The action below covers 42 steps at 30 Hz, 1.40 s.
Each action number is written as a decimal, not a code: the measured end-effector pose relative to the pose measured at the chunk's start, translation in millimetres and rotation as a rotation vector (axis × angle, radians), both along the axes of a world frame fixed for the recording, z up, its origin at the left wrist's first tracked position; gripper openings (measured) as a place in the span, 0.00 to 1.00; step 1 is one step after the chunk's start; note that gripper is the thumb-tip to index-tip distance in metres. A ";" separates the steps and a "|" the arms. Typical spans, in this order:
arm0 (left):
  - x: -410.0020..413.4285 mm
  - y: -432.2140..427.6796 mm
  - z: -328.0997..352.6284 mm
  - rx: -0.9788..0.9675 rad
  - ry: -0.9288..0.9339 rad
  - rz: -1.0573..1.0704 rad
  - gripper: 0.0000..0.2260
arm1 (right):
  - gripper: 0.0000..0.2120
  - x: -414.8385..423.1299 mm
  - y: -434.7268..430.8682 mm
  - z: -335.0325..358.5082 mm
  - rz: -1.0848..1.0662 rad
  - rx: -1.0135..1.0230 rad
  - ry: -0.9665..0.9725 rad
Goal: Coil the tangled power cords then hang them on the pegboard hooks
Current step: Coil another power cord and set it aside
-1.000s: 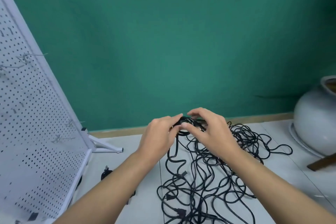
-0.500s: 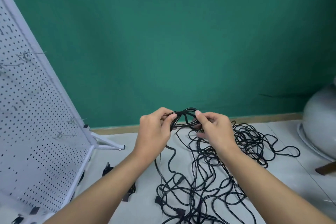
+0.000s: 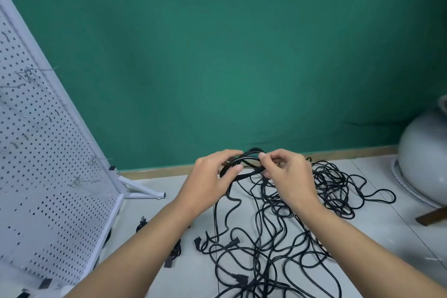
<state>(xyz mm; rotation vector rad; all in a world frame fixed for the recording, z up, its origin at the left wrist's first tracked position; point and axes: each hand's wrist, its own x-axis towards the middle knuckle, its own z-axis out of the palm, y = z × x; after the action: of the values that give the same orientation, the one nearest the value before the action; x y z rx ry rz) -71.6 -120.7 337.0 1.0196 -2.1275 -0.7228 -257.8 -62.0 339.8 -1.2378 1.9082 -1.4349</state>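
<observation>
Both hands are working a small black coil [image 3: 249, 159] of cord: the left hand [image 3: 212, 179] is curling round it and the right hand [image 3: 287, 176] is pinching it, above the tangled power cords [image 3: 278, 237] sprawling toward the floor's [image 3: 387, 237] far edge. The white pegboard [image 3: 48, 152] with its hooks [image 3: 82, 181] is standing along the floor's left edge.

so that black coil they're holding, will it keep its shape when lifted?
Probably not alone: the coil is pinned in shape by the left hand and right hand. Its tail snakes limply into the tangled cords, so it likely drags them along. Looks light, floppy.
</observation>
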 end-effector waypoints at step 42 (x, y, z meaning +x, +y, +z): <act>18.7 -12.6 -14.0 0.354 0.109 0.105 0.16 | 0.15 -40.4 -9.2 -6.8 0.306 0.149 0.544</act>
<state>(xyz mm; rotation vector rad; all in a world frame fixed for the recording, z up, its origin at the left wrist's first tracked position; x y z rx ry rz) -52.9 -133.3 323.0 1.2344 -1.8758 -1.1023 -298.2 -71.2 333.1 -1.8859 1.9848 -0.8363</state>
